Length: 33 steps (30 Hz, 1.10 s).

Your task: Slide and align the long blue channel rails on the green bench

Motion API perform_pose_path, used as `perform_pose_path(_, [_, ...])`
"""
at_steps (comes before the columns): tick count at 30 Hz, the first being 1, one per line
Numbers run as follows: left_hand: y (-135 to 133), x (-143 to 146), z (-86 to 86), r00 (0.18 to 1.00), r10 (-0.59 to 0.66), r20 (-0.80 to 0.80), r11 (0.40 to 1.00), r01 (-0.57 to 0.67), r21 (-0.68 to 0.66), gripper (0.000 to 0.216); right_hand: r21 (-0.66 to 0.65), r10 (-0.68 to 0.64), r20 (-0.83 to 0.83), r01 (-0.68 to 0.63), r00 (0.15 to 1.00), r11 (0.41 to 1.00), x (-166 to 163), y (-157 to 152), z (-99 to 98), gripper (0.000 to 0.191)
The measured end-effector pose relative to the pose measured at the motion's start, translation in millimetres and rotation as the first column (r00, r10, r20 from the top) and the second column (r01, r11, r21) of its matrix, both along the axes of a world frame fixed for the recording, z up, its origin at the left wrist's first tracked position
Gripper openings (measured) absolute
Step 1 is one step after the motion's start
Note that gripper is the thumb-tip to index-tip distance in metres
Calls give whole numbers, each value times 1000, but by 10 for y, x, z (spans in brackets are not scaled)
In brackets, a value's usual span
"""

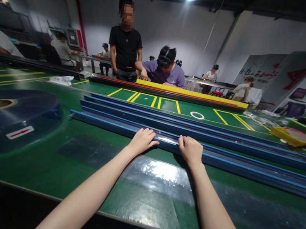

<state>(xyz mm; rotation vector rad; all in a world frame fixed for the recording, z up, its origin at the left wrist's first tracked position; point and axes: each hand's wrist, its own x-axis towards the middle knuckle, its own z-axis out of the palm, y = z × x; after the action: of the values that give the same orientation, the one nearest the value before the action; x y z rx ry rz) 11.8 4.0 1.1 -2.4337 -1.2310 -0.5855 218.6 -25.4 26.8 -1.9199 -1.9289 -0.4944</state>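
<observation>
Bare forearms stretch from the camera over the green surface (43, 166). The left hand (141, 140) and the right hand (191, 149) lie palm-down, close together but apart, fingers flat on the nearest long blue rail (104, 123), not clasped around it. This rail lies crosswise before more blue rails (226, 137). A shiny clear film sheet (160, 171) lies under the wrists, and a large dark blue film roll (8, 112) lies at the left.

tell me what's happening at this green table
The person's left hand and right hand rest side by side on the nearest blue strip, fingers curled over its top edge. More blue strips lie behind it on the green table. A large film roll sits to the left; two other people are across the table.
</observation>
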Motion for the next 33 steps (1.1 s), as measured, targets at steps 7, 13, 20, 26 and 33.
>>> perform_pose_path(7, [0,9,-24,999,24,38,1000,-25,14,34,-85,-46,-23,44,999,995,28,33,-22,46])
perform_pose_path(13, [-4,12,-5,999,31,42,999,-30,-15,33,-162,-21,-19,17,1000,987,43,19,33,47])
perform_pose_path(20, [-11,19,32,999,36,17,998,-35,-57,32,-330,158,40,-136,987,934,118,-13,116,53])
perform_pose_path(26, [3,21,26,999,47,-13,997,-47,-65,34,-326,246,14,-228,969,918,146,-56,130,51])
perform_pose_path(33, [5,18,16,999,42,-21,997,-43,-61,35,-295,323,21,-303,946,906,94,-99,139,41])
